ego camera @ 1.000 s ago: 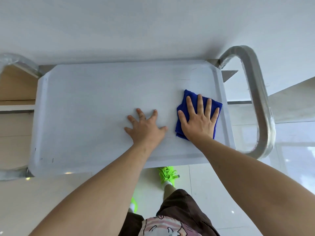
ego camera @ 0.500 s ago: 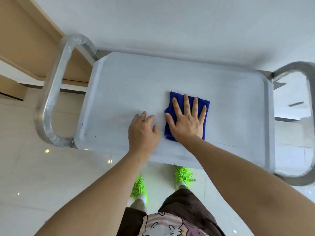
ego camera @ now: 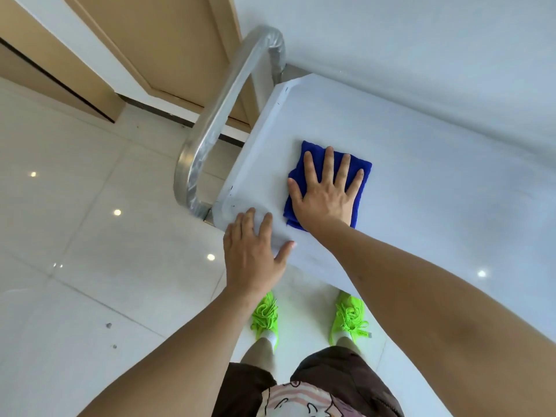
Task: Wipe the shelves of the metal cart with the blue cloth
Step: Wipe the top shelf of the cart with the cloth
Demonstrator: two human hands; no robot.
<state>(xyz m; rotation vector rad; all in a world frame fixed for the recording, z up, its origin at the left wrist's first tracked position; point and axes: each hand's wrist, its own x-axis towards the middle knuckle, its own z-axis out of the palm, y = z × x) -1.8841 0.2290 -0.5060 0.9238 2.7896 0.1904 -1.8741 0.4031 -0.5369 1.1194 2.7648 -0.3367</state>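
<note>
The metal cart's top shelf (ego camera: 421, 182) fills the right half of the head view, pale grey with a raised rim. A folded blue cloth (ego camera: 304, 164) lies near the shelf's left end. My right hand (ego camera: 326, 194) lies flat on the cloth with its fingers spread and straight, pressing it onto the shelf. My left hand (ego camera: 255, 251) rests on the shelf's near left corner, fingers straight over the rim, just left of the cloth. The lower shelves are hidden under the top one.
The cart's curved metal handle (ego camera: 216, 115) loops up at the left end. A wooden door and frame (ego camera: 156, 49) stand behind it, a white wall (ego camera: 421, 40) beyond the cart. Glossy floor tiles (ego camera: 75, 236) spread left. My green shoes (ego camera: 264, 317) stand below the near edge.
My right hand has slid the cloth leftward across the top shelf, from the right end to the left end. My left hand has moved left to the near corner.
</note>
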